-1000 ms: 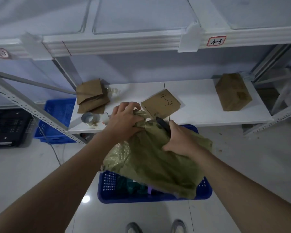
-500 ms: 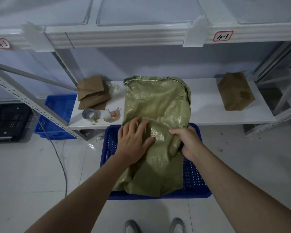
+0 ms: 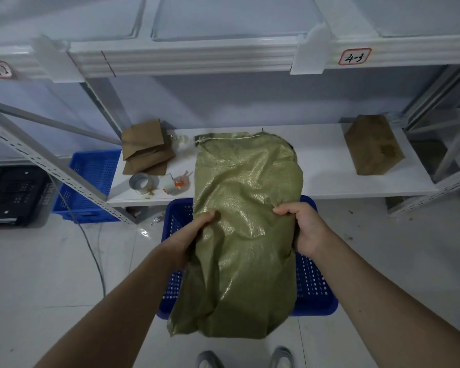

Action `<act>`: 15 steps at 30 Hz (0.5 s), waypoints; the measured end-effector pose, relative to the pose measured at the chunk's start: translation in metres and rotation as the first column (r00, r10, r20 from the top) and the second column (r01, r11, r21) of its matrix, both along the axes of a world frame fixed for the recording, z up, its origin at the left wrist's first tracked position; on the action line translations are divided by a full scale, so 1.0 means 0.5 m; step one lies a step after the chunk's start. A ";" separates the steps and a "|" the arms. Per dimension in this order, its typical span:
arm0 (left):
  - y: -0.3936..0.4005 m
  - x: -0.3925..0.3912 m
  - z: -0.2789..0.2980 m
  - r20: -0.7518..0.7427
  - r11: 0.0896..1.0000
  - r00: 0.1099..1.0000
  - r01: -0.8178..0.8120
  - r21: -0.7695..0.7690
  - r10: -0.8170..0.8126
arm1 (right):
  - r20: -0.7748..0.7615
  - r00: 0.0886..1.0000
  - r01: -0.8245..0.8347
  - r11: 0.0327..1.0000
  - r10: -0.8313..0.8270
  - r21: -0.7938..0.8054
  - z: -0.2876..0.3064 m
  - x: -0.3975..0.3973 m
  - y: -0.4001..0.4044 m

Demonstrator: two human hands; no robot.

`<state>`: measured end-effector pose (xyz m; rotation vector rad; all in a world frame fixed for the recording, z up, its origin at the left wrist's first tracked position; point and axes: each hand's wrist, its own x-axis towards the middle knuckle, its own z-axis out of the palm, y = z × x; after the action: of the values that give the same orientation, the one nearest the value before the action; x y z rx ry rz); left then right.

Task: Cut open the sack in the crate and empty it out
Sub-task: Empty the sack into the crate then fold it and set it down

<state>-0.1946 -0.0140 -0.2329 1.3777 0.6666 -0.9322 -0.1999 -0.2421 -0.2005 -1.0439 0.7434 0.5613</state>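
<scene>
The green sack (image 3: 246, 229) hangs between both hands over the blue crate (image 3: 314, 288), its top end lying on the shelf (image 3: 322, 160). The left hand (image 3: 190, 239) and right hand (image 3: 304, 228) each have their grip clamped on a side edge.

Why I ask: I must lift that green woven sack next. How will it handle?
The sack probably flops: it creases and drapes between the left hand and right hand. Its glossy weave may slip in a loose grip. It looks flat, so likely light.

Limp green sack (image 3: 246, 235) over blue crate (image 3: 312, 282)
</scene>
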 end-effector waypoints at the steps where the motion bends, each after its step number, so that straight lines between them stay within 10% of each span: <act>1: -0.004 -0.004 -0.004 -0.013 0.999 0.999 -0.031 -0.025 0.031 | -0.002 1.000 -0.006 1.000 0.006 0.005 -0.001 -0.001 0.000; 15: -0.019 0.046 -0.009 0.196 0.986 0.967 -0.164 -0.018 0.164 | 0.036 0.995 0.097 0.994 -0.096 -0.046 -0.046 0.028 -0.010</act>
<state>-0.1718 -0.0236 -0.2375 1.3701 0.6180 -0.6553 -0.1858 -0.2471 -0.2235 -1.0533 0.7765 0.4439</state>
